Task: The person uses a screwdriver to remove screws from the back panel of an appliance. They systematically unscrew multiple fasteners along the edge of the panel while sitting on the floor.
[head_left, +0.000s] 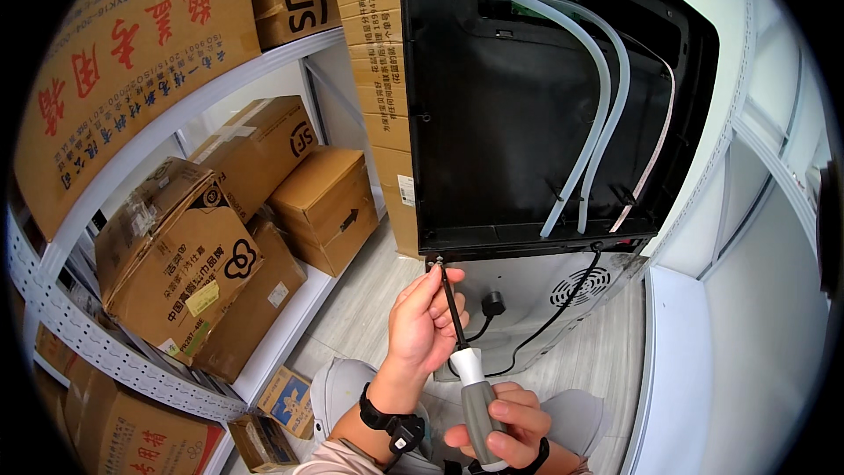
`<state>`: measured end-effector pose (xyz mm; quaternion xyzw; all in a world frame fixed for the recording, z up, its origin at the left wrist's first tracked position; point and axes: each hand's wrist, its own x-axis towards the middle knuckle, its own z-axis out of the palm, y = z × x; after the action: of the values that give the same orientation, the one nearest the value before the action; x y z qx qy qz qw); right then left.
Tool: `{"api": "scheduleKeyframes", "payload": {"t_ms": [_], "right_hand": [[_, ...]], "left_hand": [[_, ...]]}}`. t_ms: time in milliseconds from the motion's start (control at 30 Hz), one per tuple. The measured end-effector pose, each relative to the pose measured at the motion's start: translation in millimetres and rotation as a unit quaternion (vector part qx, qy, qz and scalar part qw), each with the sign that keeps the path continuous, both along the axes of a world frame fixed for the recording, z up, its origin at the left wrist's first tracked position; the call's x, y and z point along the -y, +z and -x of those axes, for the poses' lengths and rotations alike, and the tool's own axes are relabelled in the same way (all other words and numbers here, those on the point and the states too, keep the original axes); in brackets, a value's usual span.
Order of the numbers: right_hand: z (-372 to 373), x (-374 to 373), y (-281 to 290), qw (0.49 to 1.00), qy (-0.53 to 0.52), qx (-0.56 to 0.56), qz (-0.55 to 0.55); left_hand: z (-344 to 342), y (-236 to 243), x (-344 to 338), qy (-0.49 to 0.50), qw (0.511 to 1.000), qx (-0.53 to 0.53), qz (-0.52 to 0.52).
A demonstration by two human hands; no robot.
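Observation:
My right hand (519, 431) is wrapped round the grey and white handle of a screwdriver (480, 405). The screwdriver's dark shaft slants up and left to the lower left corner of a black panel. There my left hand (423, 321) pinches close round the shaft's tip; a small shiny screw head seems to show just above the fingertips, too small to make out fully. The black panel (510, 123) belongs to an appliance and carries two translucent hoses (607, 97) and a thin pale cable. Below it is a grey metal housing (519, 299) with a round vent.
At left, a white metal shelf (264, 343) holds several cardboard boxes (189, 273). A tall cardboard sheet (378, 105) stands against the panel's left side. A black power cord (563, 308) hangs down the housing. A white frame (673, 369) stands at right. My knees are below, over the wood-look floor.

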<state>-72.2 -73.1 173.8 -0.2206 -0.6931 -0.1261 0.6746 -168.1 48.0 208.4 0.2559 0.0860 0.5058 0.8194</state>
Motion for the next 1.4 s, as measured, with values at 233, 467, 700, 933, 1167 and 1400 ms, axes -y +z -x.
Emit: {"api": "scheduleKeyframes", "payload": {"t_ms": [233,467,700,933,1167,1400], "right_hand": [[-2.2,2.5,4.5,1.000,0.002,0.017,0.003],[-5.2,1.5,1.9,1.000,-0.004,0.014,0.016],[-1.4,-3.2,0.5,1.000,0.000,0.006,-0.011],[1.3,-3.7,4.8,0.998,-0.035,0.038,-0.021],[-0.7,-0.6,9.1,0.999,-0.018,0.035,-0.003],[-0.1,5.5,0.1,0.996,-0.060,-0.067,0.015]], "left_hand": [[4.7,-2.7,-3.3,-0.033,0.999,0.020,0.006],[4.5,-1.4,-3.2,-0.051,0.997,0.053,0.024],[4.1,-1.7,-3.8,-0.061,0.996,0.053,0.030],[3.7,-1.0,-3.8,-0.061,0.996,0.055,0.026],[3.9,-0.4,-2.4,-0.057,0.997,0.052,0.032],[1.5,-2.3,-3.2,-0.065,0.995,0.069,0.027]]}}
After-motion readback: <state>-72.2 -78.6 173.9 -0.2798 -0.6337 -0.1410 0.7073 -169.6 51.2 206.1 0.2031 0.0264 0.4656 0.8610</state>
